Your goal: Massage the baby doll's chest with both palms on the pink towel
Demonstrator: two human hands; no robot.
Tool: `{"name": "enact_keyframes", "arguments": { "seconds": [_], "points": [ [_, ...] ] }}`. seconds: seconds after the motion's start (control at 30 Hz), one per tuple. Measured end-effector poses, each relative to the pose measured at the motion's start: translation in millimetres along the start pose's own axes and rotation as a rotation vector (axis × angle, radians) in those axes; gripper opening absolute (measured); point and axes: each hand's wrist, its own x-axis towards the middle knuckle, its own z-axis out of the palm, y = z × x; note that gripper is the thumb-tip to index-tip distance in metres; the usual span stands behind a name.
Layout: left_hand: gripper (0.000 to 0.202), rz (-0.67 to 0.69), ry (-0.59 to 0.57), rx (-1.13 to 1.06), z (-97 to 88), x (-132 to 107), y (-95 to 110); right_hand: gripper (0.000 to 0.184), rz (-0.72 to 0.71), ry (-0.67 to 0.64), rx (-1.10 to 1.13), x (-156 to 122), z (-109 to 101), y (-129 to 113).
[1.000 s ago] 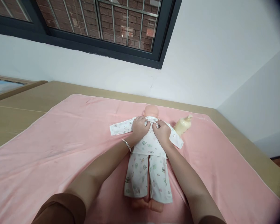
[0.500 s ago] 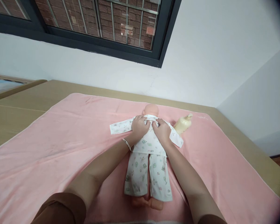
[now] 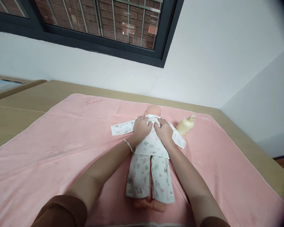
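Observation:
A bald baby doll (image 3: 153, 110) lies stretched out on a pink blanket (image 3: 85, 126), its head away from me and no face showing. It wears a white printed long-sleeved top (image 3: 150, 145) and matching trousers (image 3: 139, 176), with bare feet (image 3: 158, 206) poking out below. My left hand (image 3: 142, 128) rests on the left side of its upper back, fingers laid over the cloth near the shoulder and thumb apart. On the other side, my right hand (image 3: 164, 130) lies open in the same way. Both thumbs point inward, with a narrow gap between them.
A cream pump bottle (image 3: 186, 125) leans to the right of the doll, close to its sleeve. Wooden tabletop (image 3: 26, 97) borders the blanket. Behind stands a white wall (image 3: 198, 63) with a dark-framed window (image 3: 104, 44). A wooden rail (image 3: 19, 90) edges the far left.

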Motion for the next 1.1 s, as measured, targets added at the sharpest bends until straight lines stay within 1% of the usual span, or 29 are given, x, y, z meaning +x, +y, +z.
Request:
{"name": "enact_keyframes", "arguments": {
  "seconds": [0.23, 0.47, 0.83, 1.1],
  "points": [
    [0.022, 0.017, -0.005, 0.021, 1.0, 1.1, -1.0, 0.043, -0.018, -0.021, 0.009, 1.3, 1.1, 2.1],
    [0.022, 0.037, -0.018, 0.004, 3.0, 2.7, -3.3, 0.045, -0.098, -0.025, 0.008, 6.2, 5.6, 7.9],
    [0.022, 0.022, -0.042, -0.016, 4.5, 3.5, -4.6, 0.046, -0.114, -0.022, 0.001, 6.0, 6.1, 8.6],
    [0.025, 0.003, -0.071, 0.007, 0.5, 2.8, -1.7, 0.047, -0.117, -0.025, 0.015, 6.2, 7.3, 9.8]
  ]
}}
